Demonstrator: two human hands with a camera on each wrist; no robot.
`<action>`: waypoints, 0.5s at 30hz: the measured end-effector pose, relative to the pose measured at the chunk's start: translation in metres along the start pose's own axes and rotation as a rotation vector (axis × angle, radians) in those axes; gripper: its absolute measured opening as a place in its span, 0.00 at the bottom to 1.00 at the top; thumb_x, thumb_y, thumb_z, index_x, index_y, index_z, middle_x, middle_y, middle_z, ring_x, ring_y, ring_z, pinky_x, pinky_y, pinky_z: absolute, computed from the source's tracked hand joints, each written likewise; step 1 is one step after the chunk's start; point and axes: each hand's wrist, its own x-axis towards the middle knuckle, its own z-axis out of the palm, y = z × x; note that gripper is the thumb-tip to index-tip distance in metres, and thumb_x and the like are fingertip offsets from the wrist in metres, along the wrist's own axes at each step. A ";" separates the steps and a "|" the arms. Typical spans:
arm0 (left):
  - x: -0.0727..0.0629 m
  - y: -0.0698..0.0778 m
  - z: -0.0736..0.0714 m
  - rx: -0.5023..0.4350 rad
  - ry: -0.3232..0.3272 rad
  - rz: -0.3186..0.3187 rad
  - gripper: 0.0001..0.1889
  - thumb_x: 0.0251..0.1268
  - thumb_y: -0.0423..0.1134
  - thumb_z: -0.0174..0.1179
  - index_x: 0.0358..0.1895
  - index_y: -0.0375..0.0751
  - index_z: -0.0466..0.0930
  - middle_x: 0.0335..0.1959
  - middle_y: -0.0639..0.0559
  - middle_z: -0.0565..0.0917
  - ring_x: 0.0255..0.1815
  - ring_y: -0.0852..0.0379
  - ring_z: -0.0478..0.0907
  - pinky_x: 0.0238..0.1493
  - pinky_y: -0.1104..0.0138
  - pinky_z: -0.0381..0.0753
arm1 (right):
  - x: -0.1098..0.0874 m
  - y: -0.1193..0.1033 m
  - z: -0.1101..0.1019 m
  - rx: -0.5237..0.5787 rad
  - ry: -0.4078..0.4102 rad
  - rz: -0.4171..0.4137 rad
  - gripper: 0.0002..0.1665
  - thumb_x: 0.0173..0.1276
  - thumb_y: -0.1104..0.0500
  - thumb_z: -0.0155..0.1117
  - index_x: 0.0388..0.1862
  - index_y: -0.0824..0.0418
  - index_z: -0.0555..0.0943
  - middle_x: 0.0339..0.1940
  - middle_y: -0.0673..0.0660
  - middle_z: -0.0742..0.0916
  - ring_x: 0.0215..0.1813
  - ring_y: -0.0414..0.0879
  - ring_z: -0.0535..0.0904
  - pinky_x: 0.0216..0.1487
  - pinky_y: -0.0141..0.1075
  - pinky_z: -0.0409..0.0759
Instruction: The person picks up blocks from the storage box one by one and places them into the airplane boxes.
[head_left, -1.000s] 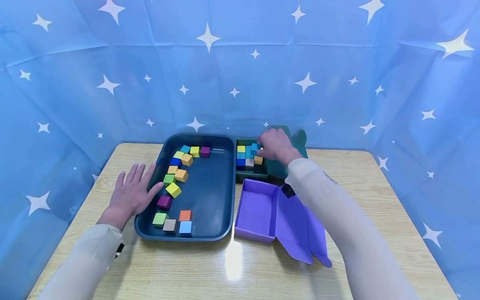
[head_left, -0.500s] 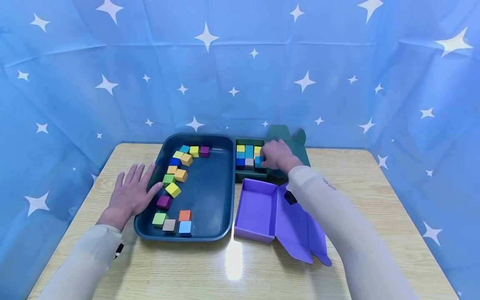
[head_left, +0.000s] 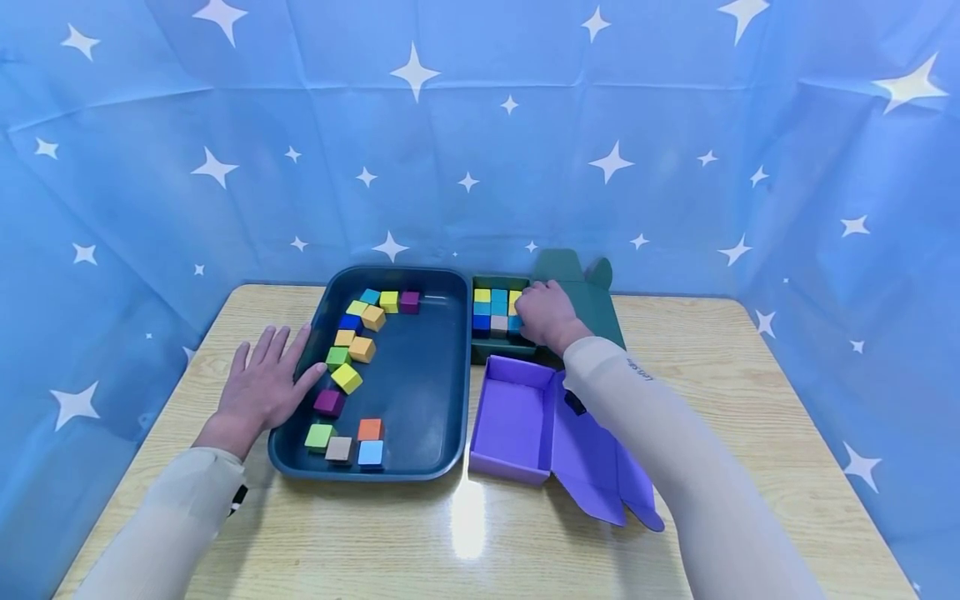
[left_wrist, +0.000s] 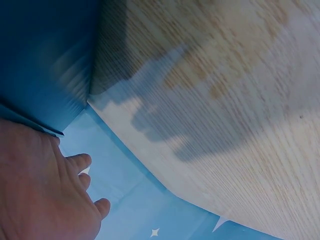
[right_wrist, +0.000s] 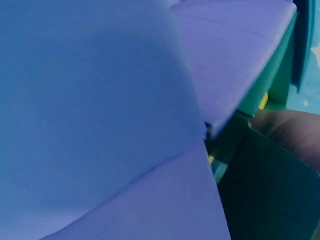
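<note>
My left hand (head_left: 262,383) lies with straight, spread fingers along the left edge of a dark blue tray (head_left: 427,400), its thumb reaching over the rim. Its palm and some fingertips show beside the tray wall (left_wrist: 45,65) in the left wrist view. At the green box (head_left: 501,352), my right hand (head_left: 549,317) bends over the right side, fingers close against a blue cube (head_left: 513,325) in the front right of a block of coloured cubes. The hand hides part of that cube, and I cannot tell whether the fingers still grip it. A beige cube (head_left: 498,325) sits left of it.
Loose coloured cubes, among them an orange one (head_left: 371,430) and a purple one (head_left: 329,404), lie mostly along the tray's left side. An open purple box (head_left: 516,417) stands before the green box, its lid flap (head_left: 588,467) spread right. A starry blue cloth (head_left: 480,125) hangs behind.
My right hand has lowered the blue cube from above the block into its front right corner, where it sits level with its neighbours. My left hand has stayed in place.
</note>
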 end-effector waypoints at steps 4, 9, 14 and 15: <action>0.000 0.000 0.000 -0.005 -0.007 0.002 0.43 0.72 0.69 0.32 0.80 0.46 0.37 0.78 0.29 0.47 0.78 0.30 0.37 0.74 0.34 0.31 | -0.001 -0.006 0.001 -0.040 0.019 0.012 0.08 0.69 0.54 0.62 0.37 0.56 0.85 0.47 0.56 0.86 0.50 0.54 0.77 0.56 0.47 0.74; 0.000 0.000 -0.001 -0.002 -0.010 -0.001 0.43 0.72 0.69 0.32 0.80 0.46 0.37 0.78 0.29 0.47 0.78 0.30 0.37 0.74 0.34 0.32 | -0.001 -0.008 0.001 -0.040 0.036 0.022 0.10 0.68 0.52 0.63 0.39 0.56 0.85 0.46 0.56 0.86 0.50 0.53 0.77 0.57 0.47 0.74; -0.001 0.000 -0.003 -0.003 -0.021 0.001 0.43 0.72 0.69 0.31 0.80 0.46 0.37 0.78 0.29 0.46 0.79 0.30 0.37 0.74 0.34 0.31 | -0.002 -0.005 -0.008 0.013 0.070 0.022 0.11 0.66 0.49 0.66 0.36 0.56 0.84 0.43 0.56 0.86 0.48 0.53 0.77 0.54 0.47 0.75; 0.000 0.000 -0.003 -0.002 -0.022 0.001 0.43 0.72 0.69 0.31 0.80 0.46 0.37 0.78 0.29 0.46 0.79 0.30 0.36 0.74 0.34 0.31 | -0.002 -0.005 -0.010 0.026 0.081 0.021 0.12 0.66 0.49 0.66 0.36 0.56 0.85 0.42 0.56 0.86 0.47 0.53 0.77 0.53 0.46 0.75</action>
